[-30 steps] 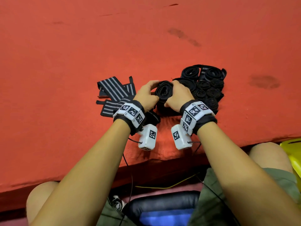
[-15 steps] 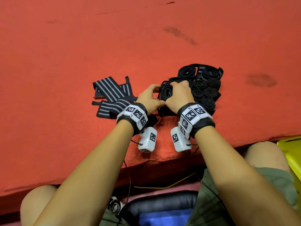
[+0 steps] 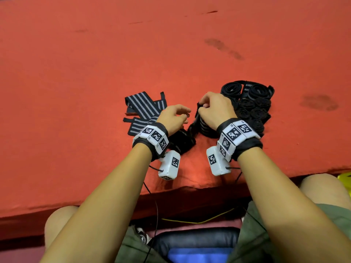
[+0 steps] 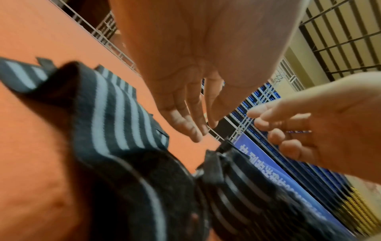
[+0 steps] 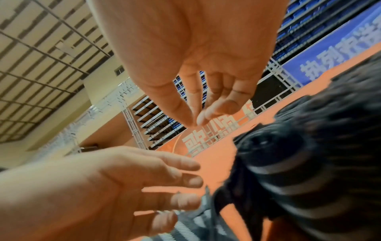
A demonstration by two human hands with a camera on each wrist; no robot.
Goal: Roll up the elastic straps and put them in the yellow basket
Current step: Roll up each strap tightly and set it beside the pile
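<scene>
hidden: rolled strap (image 3: 204,126) partly under right hand (image 3: 216,111); basket (image 3: 344,177) cut off, only a yellow corner shows off the mat's near-right edge
left hand (image 3: 172,118): fingers loosely apart, empty
right hand: fingertips together above roll; contact unclear
surface: red mat (image 3: 76,82), stained
straps: flat striped ones (image 3: 140,111) left of hands, rolls (image 3: 250,107) right, all close to near edge

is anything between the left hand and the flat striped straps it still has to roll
Nothing visible does. The left hand hangs open just right of the flat striped straps, with only bare red mat around them; the right hand is off to the other side.
</scene>
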